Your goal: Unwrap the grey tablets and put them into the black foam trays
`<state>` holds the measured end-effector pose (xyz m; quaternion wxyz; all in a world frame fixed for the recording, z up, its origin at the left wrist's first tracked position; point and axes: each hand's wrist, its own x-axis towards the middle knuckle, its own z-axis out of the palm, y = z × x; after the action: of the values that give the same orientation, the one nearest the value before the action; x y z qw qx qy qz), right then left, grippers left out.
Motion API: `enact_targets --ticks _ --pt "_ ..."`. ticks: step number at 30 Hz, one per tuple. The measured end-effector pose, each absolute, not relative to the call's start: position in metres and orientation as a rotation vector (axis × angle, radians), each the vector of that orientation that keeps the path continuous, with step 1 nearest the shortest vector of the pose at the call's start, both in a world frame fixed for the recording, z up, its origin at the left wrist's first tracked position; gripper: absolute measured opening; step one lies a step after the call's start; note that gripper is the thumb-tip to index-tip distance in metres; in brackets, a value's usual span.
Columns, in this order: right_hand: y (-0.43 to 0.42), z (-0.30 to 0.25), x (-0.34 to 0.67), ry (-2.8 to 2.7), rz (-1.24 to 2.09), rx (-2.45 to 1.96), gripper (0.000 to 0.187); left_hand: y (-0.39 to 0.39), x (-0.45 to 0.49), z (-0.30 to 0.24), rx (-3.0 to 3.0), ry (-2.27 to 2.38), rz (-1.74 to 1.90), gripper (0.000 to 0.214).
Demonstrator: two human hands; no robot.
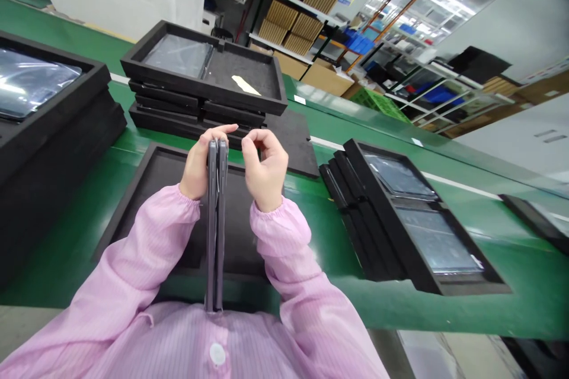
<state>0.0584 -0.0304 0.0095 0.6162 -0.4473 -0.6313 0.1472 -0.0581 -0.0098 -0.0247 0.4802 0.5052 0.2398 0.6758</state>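
Note:
Two thin grey tablets (213,219) stand side by side, edge-on to me, with their lower ends against my chest. My left hand (198,163) grips them from the left near the top, its index finger stretched over their upper ends. Just right of the tablets, apart from them, is my right hand (269,166). Its thumb and fingers are pressed together in a pinch; whether anything small is between them cannot be made out. Below both hands lies a black foam tray (173,172), partly hidden by my arms and the tablets.
Stacked black trays (204,86) stand ahead, the top one holding a film-wrapped tablet (178,56) and a pale yellowish scrap (245,85). Another stack (57,148) is at left. On the right, a tilted tray (411,237) holds two wrapped tablets. All rest on a green bench (329,219).

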Motion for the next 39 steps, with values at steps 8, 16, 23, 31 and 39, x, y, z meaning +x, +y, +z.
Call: enact_targets --ticks 8,16,23,31,39 --pt "-0.040 0.011 0.070 -1.503 0.252 -1.103 0.007 -0.010 -0.059 -0.026 1.221 0.542 1.654 0.054" --pt "-0.024 0.006 0.065 -1.437 0.278 -1.147 0.010 -0.011 -0.058 -0.025 1.259 0.536 1.639 0.056" --pt "-0.020 0.007 0.061 -1.404 0.290 -1.138 0.009 -0.012 -0.058 -0.025 1.262 0.539 1.620 0.056" --pt "-0.016 0.005 0.059 -1.441 0.189 -1.092 0.010 -0.011 -0.058 -0.026 1.279 0.537 1.627 0.055" --pt "-0.073 0.026 0.068 -1.732 0.279 -0.971 0.014 -0.001 -0.056 -0.033 1.251 0.630 1.701 0.058"
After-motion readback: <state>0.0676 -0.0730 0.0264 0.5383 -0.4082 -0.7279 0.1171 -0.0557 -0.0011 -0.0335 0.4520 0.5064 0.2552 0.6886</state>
